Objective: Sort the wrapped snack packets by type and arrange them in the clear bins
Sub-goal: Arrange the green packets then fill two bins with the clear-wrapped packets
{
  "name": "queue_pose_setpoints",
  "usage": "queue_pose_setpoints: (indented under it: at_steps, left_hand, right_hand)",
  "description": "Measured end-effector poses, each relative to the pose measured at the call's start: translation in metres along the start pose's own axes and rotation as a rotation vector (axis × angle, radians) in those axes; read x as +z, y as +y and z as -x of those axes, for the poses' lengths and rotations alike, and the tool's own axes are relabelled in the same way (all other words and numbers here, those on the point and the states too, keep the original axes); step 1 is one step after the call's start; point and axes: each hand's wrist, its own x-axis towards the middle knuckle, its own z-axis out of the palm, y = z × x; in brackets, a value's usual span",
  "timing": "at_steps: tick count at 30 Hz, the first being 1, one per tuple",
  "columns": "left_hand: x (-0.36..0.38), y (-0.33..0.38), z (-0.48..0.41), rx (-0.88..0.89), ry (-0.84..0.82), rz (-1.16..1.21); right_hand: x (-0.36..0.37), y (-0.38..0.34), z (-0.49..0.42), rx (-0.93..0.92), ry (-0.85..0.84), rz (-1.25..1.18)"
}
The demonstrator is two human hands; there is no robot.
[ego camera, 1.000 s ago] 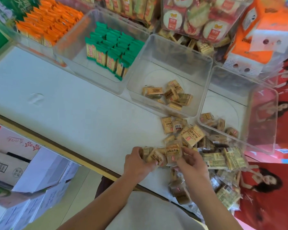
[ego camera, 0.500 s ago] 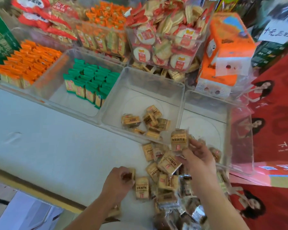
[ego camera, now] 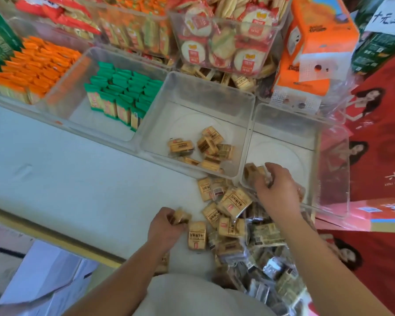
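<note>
Right hand [ego camera: 277, 192] grips packets [ego camera: 252, 173]; seemingly over rightmost bin [ego camera: 283, 148] rim.

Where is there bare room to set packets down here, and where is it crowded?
Free: white tabletop left of the left hand, bordering the green-packet bin; far half of the middle bin, behind its tan packets; right bin floor beyond the right hand. Crowded: the loose pile between and right of the hands; the orange-packet bin.

A small heap [ego camera: 203, 148] is seen in the third bin [ego camera: 214, 84], the loose pile [ego camera: 233, 213] just before it on the table [ego camera: 66, 179]. One packet [ego camera: 180, 216] is held in the left hand [ego camera: 164, 229] beside the pile; a clutch [ego camera: 254, 173] in the right hand [ego camera: 276, 190], over the fourth bin's [ego camera: 285, 142] near wall.
</note>
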Motion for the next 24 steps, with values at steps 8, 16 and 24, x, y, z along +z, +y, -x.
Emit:
queue_pose_setpoints:
  at_steps: [8,16,24]
  left_hand:
    - [-0.051,-0.065,0.048,-0.019,-0.007,0.187]
    - [-0.039,-0.109,0.061,-0.05,0.061,-0.045]
    - [-0.015,-0.085,0.059,-0.113,-0.119,-0.199]
  right_hand:
    - [0.105,-0.004,0.122,-0.41,-0.477,0.152]
    - [0.157,0.002,0.124,-0.606,-0.482,0.659]
    - [0.124,-0.024,0.124,-0.473,-0.426,0.131]
